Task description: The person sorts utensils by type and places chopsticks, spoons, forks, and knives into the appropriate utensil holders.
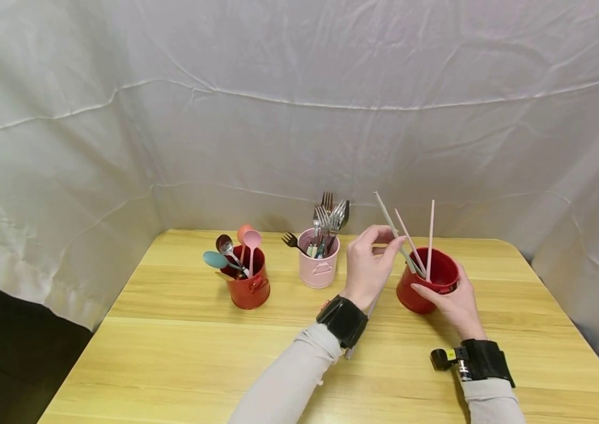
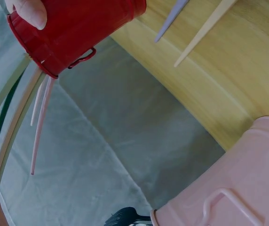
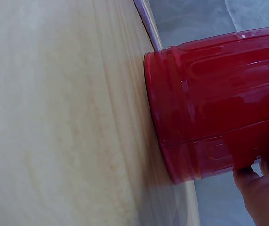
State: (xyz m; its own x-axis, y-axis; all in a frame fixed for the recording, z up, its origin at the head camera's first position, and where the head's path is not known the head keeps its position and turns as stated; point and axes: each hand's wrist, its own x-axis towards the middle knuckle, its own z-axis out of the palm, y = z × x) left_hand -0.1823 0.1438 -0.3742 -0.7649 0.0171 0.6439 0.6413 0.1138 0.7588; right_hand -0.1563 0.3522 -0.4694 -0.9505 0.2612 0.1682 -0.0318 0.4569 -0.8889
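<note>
On the right of the table is a red bucket (image 1: 414, 299), gripped at its rim and side by my right hand (image 1: 457, 304). Pale pink chopsticks (image 1: 431, 235) lean in it, fanned out over the rim. My left hand (image 1: 370, 262) pinches greenish chopsticks (image 1: 386, 208) between thumb and fingers, their lower ends at the bucket's left rim. In the left wrist view, light green, dark green and tan chopsticks (image 2: 18, 123) stick out of the bucket close to my left hand. The right wrist view shows the bucket's base (image 3: 162, 122) at the tabletop.
A pink bucket (image 1: 318, 274) of forks stands at the back middle, a black fork (image 1: 291, 240) leaning out. Farther left is another red bucket (image 1: 248, 297) with several spoons (image 1: 252, 238). A purple chopstick (image 2: 171, 21) and a tan one (image 2: 202, 35) lie on the table (image 1: 188, 365).
</note>
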